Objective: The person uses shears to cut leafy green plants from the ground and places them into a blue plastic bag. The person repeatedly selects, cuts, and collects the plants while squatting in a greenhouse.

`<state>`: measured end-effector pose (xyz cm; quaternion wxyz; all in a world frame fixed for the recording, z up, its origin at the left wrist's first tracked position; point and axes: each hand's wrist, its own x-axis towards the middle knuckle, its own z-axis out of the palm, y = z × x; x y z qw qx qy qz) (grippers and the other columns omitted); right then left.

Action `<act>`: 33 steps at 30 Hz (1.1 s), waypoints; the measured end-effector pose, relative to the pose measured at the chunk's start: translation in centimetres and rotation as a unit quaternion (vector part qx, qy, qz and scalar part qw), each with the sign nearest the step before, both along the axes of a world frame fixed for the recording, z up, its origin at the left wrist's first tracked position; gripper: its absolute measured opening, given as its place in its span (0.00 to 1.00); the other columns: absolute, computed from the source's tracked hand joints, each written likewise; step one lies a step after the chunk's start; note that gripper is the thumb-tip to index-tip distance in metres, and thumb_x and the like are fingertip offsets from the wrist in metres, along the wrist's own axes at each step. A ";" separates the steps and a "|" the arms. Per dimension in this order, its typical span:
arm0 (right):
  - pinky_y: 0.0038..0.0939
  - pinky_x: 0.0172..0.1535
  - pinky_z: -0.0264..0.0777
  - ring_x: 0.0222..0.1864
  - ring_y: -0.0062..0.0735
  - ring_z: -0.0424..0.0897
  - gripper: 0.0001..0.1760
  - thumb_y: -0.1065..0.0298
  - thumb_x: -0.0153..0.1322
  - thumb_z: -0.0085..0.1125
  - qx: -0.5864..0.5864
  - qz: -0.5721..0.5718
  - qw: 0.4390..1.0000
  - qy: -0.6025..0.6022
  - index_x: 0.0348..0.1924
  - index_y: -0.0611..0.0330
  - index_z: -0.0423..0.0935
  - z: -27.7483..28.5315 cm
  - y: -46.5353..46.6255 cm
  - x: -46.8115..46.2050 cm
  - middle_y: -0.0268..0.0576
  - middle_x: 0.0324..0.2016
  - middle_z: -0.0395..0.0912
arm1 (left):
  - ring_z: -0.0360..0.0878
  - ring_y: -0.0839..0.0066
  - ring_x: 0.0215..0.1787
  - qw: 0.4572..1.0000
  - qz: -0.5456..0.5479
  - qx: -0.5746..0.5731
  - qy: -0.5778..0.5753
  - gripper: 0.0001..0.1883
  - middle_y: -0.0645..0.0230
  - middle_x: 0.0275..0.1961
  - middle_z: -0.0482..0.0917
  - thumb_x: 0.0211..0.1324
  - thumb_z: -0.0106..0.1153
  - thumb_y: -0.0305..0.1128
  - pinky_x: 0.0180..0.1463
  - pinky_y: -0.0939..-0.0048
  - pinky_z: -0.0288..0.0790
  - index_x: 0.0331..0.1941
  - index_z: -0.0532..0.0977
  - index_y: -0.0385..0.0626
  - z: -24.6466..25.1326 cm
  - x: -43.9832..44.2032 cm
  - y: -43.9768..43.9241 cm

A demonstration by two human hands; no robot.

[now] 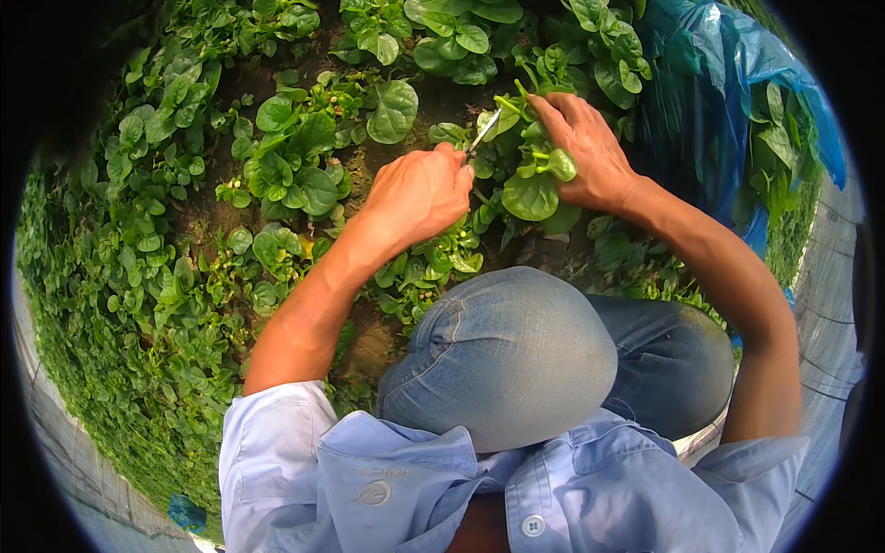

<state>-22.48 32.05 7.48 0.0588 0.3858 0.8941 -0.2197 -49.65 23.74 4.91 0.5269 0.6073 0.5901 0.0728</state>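
Observation:
My left hand (422, 190) is closed around the handle of a small metal blade (484, 134), whose tip points up and right toward a cut-looking pale green stem (508, 105). Just right of the blade, my right hand (584, 148) holds leafy green stems (531, 197), its thumb and fingers partly behind and beside them. Round, glossy leaves hang below the fingers. The blade's handle is mostly hidden in my left fist, so its exact kind cannot be told.
Low leafy plants (297, 159) grow in soil around both hands. A blue plastic bag (733, 83) with leafy stems (778, 152) stands at the upper right. My jeans-covered knee (518, 345) is just below the hands. Pale sheeting (826, 276) borders the bed on the right.

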 end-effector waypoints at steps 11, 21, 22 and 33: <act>0.74 0.82 0.43 0.84 0.60 0.56 0.53 0.53 0.54 0.85 0.052 0.167 0.976 -0.133 0.70 0.59 0.72 0.0 0.6 -0.5 0.51 0.75 0.67 | 0.73 0.72 0.30 0.986 0.002 -0.097 -0.137 0.20 0.62 0.26 0.77 0.69 0.57 0.44 0.37 0.59 0.69 0.34 0.77 0.34 -3.5 -3.4 4.2; 0.74 0.82 0.46 0.82 0.59 0.59 0.48 0.61 0.56 0.82 0.079 0.163 0.976 -0.121 0.68 0.59 0.72 -0.4 0.4 -0.5 0.53 0.72 0.69 | 0.76 0.77 0.23 0.971 -0.105 -0.178 -0.118 0.20 0.72 0.24 0.76 0.76 0.58 0.45 0.30 0.64 0.71 0.36 0.78 0.39 -2.5 -3.8 9.9; 0.74 0.82 0.46 0.82 0.59 0.59 0.49 0.62 0.55 0.82 0.074 0.158 0.978 -0.115 0.69 0.59 0.72 -0.4 0.4 -0.6 0.54 0.72 0.69 | 0.78 0.78 0.23 0.967 -0.123 -0.179 -0.135 0.19 0.71 0.25 0.78 0.77 0.59 0.45 0.29 0.65 0.72 0.37 0.80 0.38 -2.6 -3.8 10.3; 0.72 0.82 0.46 0.80 0.54 0.64 0.35 0.67 0.68 0.68 0.127 0.183 0.972 -0.075 0.69 0.53 0.74 -1.6 0.0 0.9 0.48 0.69 0.74 | 0.76 0.78 0.22 0.966 0.083 -0.140 -0.201 0.24 0.69 0.22 0.78 0.80 0.54 0.50 0.29 0.65 0.70 0.38 0.80 0.38 -3.9 -1.6 5.8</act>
